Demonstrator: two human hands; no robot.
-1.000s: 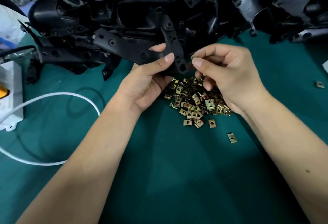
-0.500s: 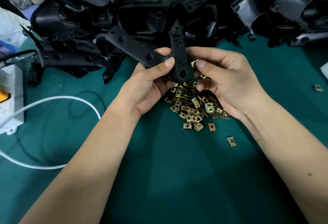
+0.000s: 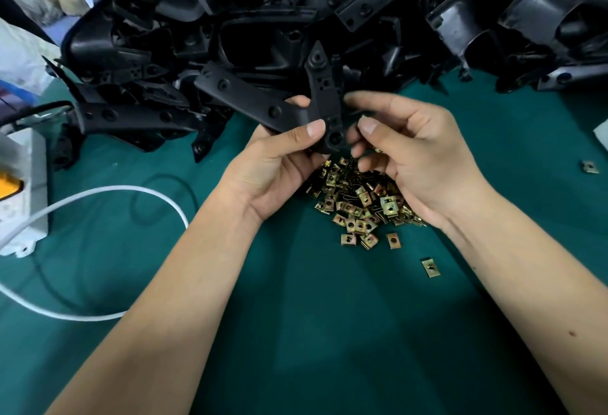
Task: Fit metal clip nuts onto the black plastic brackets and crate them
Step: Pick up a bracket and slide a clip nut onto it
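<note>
1. Bracket, black plastic, angled, one item (image 3: 316,108). Held above the tabletop (image 3: 329,332) by the left hand (image 3: 273,168), thumb on the front face, fingers curled behind. The grip sits at the bend, likely so both arms stay exposed and the lower holed tab faces the other hand.

2. Right hand (image 3: 418,158). Thumb and forefinger drawn together just beside the bracket's lower tab, apparently pinching a clip nut; the nut itself is hidden, so what is pinched cannot be told for certain. The placement suggests the nut is about to be slid over the tab's edge.

3. Clip nuts, brass-coloured, loose heap (image 3: 358,204). Lying on the tabletop directly under both hands, partly covered by the right palm; probably kept there so each refill is a short reach. Stray nuts (image 3: 430,266) lie apart to the right.

4. Brackets, unfitted stock, large pile (image 3: 296,20). Stacked along the far edge of the tabletop, within reach for the left hand.

5. Crate: not in view.

6. White box (image 3: 19,191) with white cable (image 3: 131,189), left side, well apart from the work.
</note>
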